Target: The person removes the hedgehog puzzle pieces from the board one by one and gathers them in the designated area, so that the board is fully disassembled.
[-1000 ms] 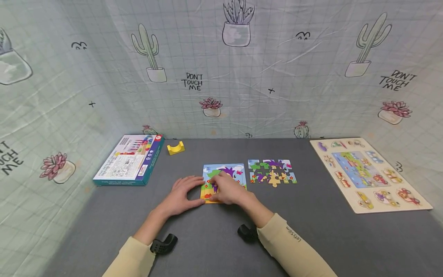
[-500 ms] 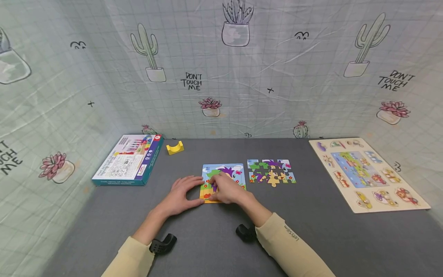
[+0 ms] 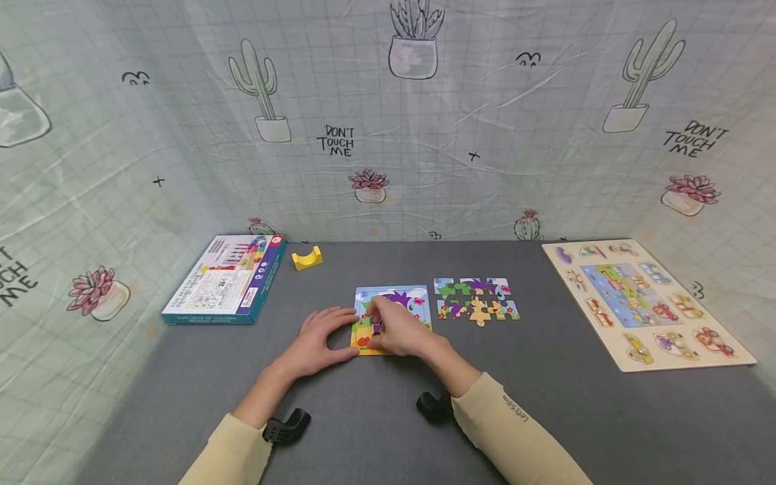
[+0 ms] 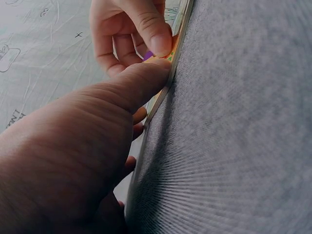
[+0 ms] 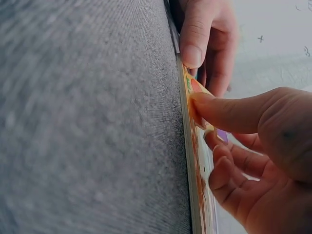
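Note:
A square puzzle board with a bright animal picture lies flat in the middle of the table. My left hand rests at its left side, fingers relaxed, the thumb touching the lower left corner. My right hand reaches over the board and pinches a puzzle piece at its lower left. In the right wrist view this orange and red piece is tilted up from the board. The right hand hides part of the picture. Right of the board lies a group of loose puzzle pieces, set close together.
A flat box lies at the left, with a yellow arched block beside it. A large wooden puzzle board lies at the right. A printed cloth hangs behind the grey table.
At the board's lower left, a tan patch shows where green showed before, beside my right fingers, and the piece there has tilted up. The left hand stays put.

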`<state>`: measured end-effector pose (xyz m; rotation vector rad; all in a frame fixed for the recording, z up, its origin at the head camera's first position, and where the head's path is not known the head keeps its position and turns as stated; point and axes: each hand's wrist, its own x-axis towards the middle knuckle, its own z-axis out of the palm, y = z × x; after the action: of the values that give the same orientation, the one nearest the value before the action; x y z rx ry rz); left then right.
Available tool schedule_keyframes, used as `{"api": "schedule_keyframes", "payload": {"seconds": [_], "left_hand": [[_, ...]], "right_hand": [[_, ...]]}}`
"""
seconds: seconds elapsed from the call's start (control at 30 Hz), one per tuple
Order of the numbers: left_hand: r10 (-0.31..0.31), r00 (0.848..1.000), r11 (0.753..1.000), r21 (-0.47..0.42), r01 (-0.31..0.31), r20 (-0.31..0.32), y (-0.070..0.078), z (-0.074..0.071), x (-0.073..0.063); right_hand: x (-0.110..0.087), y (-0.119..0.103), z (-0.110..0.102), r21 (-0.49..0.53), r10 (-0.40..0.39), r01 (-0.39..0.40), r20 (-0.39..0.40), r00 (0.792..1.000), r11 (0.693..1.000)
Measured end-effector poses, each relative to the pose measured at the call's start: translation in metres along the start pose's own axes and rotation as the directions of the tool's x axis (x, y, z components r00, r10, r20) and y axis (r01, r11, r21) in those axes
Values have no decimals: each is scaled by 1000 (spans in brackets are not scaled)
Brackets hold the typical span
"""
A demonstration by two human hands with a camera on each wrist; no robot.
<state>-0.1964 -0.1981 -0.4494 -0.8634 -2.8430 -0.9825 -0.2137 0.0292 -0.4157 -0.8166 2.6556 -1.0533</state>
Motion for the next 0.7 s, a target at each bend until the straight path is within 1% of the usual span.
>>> {"api": "schedule_keyframes", "payload": {"seconds": [0.3, 0.53, 0.7], "left_hand": [[27, 1000, 1000, -9, -28, -15, 2, -1, 1], [27, 1000, 1000, -9, -27, -12, 0, -1, 0], [23, 1000, 1000, -1, -23, -8, -1, 0, -1]], "right_hand": [[-2, 1, -3, 42, -53, 55, -57, 997, 998], [-1, 6, -3, 154, -84, 98, -94, 992, 983], [-3, 6, -13, 219, -64, 80, -78, 995, 973]]}}
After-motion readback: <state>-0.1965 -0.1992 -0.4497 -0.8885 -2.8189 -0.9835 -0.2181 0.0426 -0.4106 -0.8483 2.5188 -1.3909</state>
